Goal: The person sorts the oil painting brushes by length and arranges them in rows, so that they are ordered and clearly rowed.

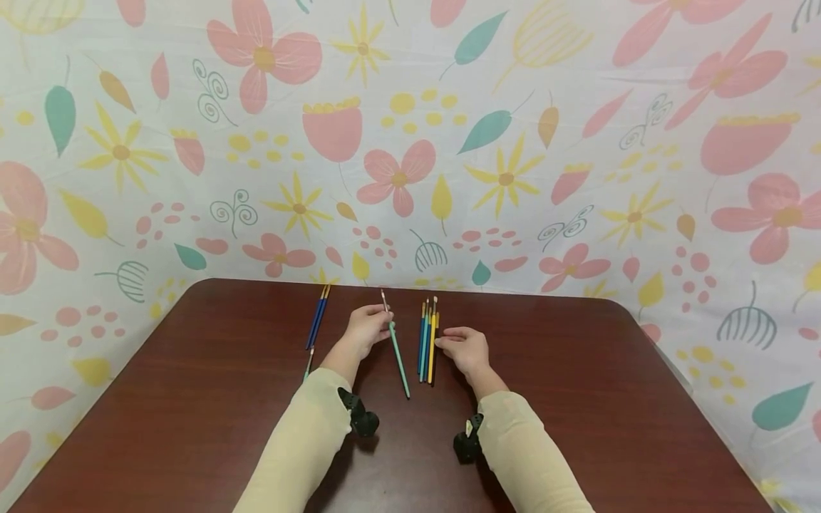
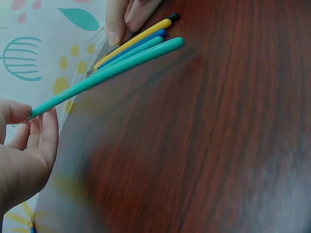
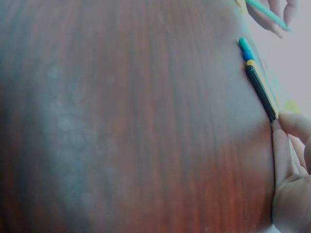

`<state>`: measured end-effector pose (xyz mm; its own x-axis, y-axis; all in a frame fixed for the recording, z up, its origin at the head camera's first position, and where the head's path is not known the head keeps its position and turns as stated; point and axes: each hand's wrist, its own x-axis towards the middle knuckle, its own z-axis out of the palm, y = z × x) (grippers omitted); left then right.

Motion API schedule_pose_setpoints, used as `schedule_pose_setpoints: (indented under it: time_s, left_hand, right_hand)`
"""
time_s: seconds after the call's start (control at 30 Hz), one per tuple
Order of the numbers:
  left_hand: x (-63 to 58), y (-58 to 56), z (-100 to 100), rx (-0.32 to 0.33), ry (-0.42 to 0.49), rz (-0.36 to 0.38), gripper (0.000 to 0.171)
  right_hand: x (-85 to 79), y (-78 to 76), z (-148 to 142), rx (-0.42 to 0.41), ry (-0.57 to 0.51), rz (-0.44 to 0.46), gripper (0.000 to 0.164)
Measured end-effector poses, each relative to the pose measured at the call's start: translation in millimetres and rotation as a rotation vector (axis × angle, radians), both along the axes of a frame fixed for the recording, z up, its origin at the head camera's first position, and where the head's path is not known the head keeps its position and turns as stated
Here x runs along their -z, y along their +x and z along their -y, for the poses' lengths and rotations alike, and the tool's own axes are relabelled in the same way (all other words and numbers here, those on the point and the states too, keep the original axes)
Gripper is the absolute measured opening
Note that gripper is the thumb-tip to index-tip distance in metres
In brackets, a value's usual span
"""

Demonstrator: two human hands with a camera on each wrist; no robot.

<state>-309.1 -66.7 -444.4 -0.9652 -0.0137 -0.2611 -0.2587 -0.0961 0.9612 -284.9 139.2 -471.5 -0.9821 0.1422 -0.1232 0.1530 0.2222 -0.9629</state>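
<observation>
Paintbrush [image 1: 399,360], slim, mint-green-handled: slanted, between a pair of dark-blue-handled paintbrushes [image 1: 317,319] and a row of blue-, green- and yellow-handled paintbrushes [image 1: 431,349] on the red-brown wood-grained bench [image 1: 564,370]. Left hand [image 1: 365,329]: pinching it near the bristle end. Right hand [image 1: 467,350]: apparently pinching a glossy black-handled paintbrush [image 3: 261,93] at the row's right edge. Handling, as judged: light grip, bristles unpressed, green handle's tail kept off the row, right hand steady against rolling.

Paintbrush [image 1: 398,356] mint green; second brush [image 1: 432,349] yellow; tabletop [image 1: 577,399] red-brown, grained; backdrop [image 1: 410,78] white, floral.
</observation>
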Motion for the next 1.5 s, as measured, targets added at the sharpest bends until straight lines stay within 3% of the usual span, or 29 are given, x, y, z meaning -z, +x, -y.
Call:
schedule_pose_setpoints:
  time_s: [0.23, 0.43, 0.63, 1.2, 1.5]
  left_hand:
    - [-1.7, 7.0, 10, -0.018, -0.008, 0.028, 0.037]
    - [-0.9, 10.7, 22, 0.000, -0.005, 0.031, 0.038]
    - [-9.4, 15.5, 36, 0.041, -0.027, 0.009, 0.045]
    - [-18.3, 25.4, 76, 0.097, -0.109, 0.017, 0.043]
    - [-23.1, 32.2, 95, 0.134, -0.213, -0.006, 0.041]
  right_hand:
    - [0.0, 1.8, 0, 0.008, -0.004, 0.005, 0.033]
    - [1.8, 3.0, -1, 0.018, 0.000, 0.026, 0.033]
    - [1.6, 1.5, -1, 0.014, 0.005, 0.014, 0.033]
    - [-0.7, 0.8, 0, -0.001, -0.001, 0.015, 0.034]
    - [-0.5, -0.2, 0, 0.008, -0.005, 0.016, 0.035]
